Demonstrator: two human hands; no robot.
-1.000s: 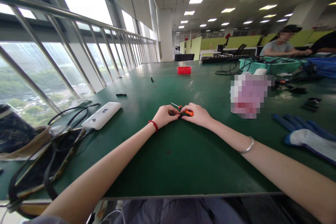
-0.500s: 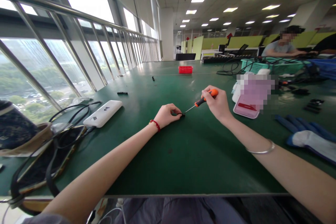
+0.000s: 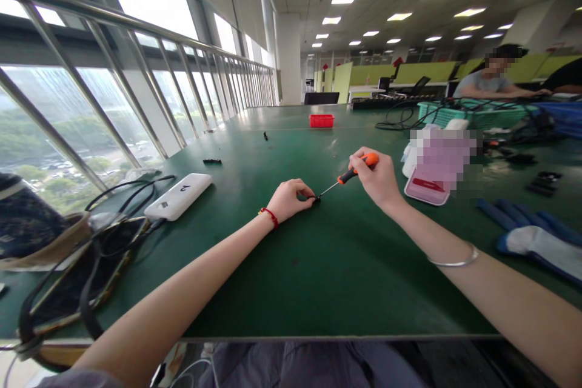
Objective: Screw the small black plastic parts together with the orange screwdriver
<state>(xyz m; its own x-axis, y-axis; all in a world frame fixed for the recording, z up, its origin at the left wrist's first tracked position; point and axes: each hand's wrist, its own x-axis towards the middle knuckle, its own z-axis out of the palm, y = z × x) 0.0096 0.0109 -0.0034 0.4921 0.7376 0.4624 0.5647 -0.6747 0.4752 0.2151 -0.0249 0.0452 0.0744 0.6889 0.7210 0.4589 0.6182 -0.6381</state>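
Observation:
With thumb and fingers pinched, my left hand (image 3: 291, 201) holds a small black part (image 3: 317, 199) down on the green tabletop (image 3: 291, 279). Most of that part is hidden by the fingertips, so its kind cannot be made out. My right hand (image 3: 375, 177) is closed around the orange and black handle of a screwdriver (image 3: 348, 176). The screwdriver slants down to the left, its metal tip at the black part beside my left fingertips.
A white power bank (image 3: 179, 197) and black cables lie left. Small black pieces (image 3: 212, 161) and a red tray (image 3: 321, 121) sit farther off. To the right are a pink-screened phone (image 3: 427, 185), a blue-white glove (image 3: 541, 239) and a green basket (image 3: 482, 115); a person (image 3: 488, 79) sits beyond.

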